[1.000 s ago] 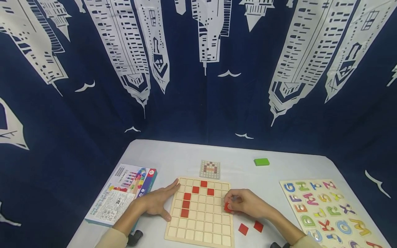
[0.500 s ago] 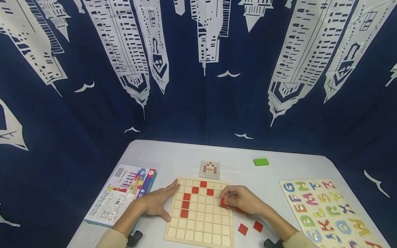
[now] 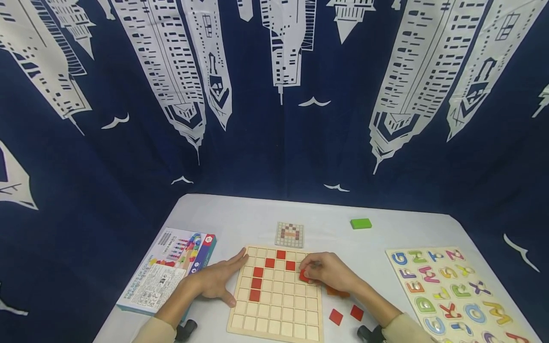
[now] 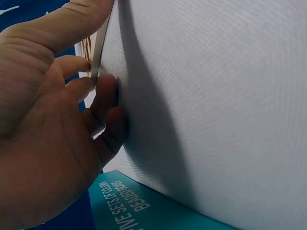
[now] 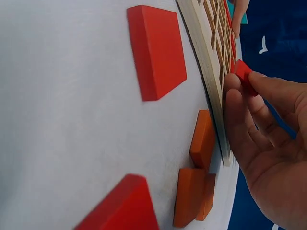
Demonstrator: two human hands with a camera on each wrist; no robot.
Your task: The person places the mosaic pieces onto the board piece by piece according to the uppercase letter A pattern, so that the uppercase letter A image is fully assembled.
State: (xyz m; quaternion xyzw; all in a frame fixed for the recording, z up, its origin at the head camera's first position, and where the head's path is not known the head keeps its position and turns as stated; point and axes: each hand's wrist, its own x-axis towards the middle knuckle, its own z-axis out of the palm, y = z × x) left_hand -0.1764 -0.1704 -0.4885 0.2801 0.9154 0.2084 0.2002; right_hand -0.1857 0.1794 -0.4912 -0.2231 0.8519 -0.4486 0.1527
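Pinched between thumb and fingertips of the right hand, a red square tile is at the two o'clock part of the wooden grid board; whether it touches the cells cannot be told. At nine o'clock, the left hand has its thumb and fingers spread along the board's edge. Six inlaid red tiles sit in cells from nine round to one o'clock. Beyond the board lie a pattern card at twelve, orange tiles at three and two loose red tiles at four.
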